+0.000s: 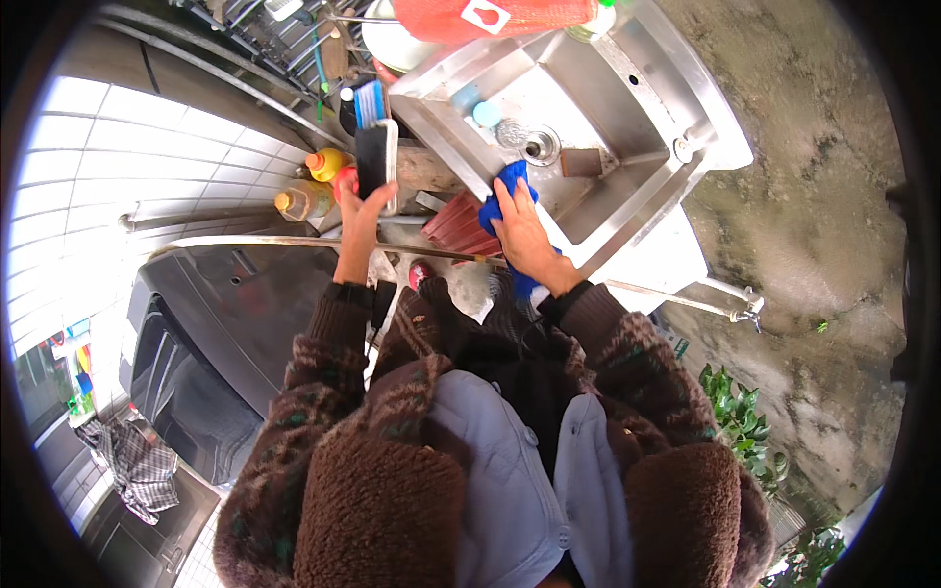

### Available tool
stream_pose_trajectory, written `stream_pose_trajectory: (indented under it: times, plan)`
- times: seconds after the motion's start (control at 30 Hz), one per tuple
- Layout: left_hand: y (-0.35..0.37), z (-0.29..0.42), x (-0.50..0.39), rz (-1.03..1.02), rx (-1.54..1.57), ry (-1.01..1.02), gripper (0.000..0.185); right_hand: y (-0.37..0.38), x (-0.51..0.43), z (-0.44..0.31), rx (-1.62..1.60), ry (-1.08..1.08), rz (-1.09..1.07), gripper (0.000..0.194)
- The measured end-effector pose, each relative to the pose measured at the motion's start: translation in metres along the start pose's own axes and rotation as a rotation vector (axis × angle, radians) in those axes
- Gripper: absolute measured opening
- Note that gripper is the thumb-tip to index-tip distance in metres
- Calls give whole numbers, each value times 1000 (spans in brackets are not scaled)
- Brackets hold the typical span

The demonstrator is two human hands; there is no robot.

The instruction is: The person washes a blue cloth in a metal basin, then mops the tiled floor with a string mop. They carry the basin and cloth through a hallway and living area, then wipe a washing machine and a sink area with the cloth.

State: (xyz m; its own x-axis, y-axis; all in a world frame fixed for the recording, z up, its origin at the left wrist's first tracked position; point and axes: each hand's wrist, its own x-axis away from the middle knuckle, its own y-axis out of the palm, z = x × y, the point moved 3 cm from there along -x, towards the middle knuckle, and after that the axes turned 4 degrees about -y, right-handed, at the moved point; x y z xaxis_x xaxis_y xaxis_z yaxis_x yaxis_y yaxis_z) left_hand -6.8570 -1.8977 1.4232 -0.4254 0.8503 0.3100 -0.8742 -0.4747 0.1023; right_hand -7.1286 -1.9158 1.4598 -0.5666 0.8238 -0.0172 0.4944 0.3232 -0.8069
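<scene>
My left hand [360, 224] grips the lower end of a flat black rectangular object [372, 162] with a pale rim, held upright left of the sink. Its exact kind is unclear. Blue and white brush bristles [370, 103] show just above it; whether the two are joined I cannot tell. My right hand [526, 239] presses a bunched blue cloth [512, 176] against the near rim of a stainless steel sink [625, 125]. Part of the cloth hangs below the hand. Inside the basin are a drain [542, 145], a strainer [512, 133], a light-blue round item [487, 114] and a brown block [581, 162].
Yellow-capped bottles [303, 200] stand by the white tiled wall [81, 162]. A dark appliance [242, 309] is at my left. A thin pipe [412, 250] crosses before me to a tap [748, 316]. A red mesh bag [434, 18] lies beyond the sink.
</scene>
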Motion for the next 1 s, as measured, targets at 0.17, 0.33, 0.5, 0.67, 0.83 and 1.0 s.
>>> stream_pose_trajectory:
  times: [0.17,0.33,0.5,0.67,0.83,1.0]
  plan:
    - [-57,6,36,-80,38,-90,65,29,-83,-11,117,-41,71,56]
    - [-99,14,67,-21,-31,-189,63,50,-167,-24,133,-5,125,64]
    - [-122,32,98,68,-41,-181,58,76,-220,-47,85,224,401,79]
    - [-126,47,116,86,-3,-129,47,67,-221,-93,-70,-425,361,59]
    - [-127,46,123,135,12,-150,47,-10,-229,-132,-467,-522,506,53]
    - [-118,35,119,138,31,-159,48,-34,-218,-75,-49,-566,388,47]
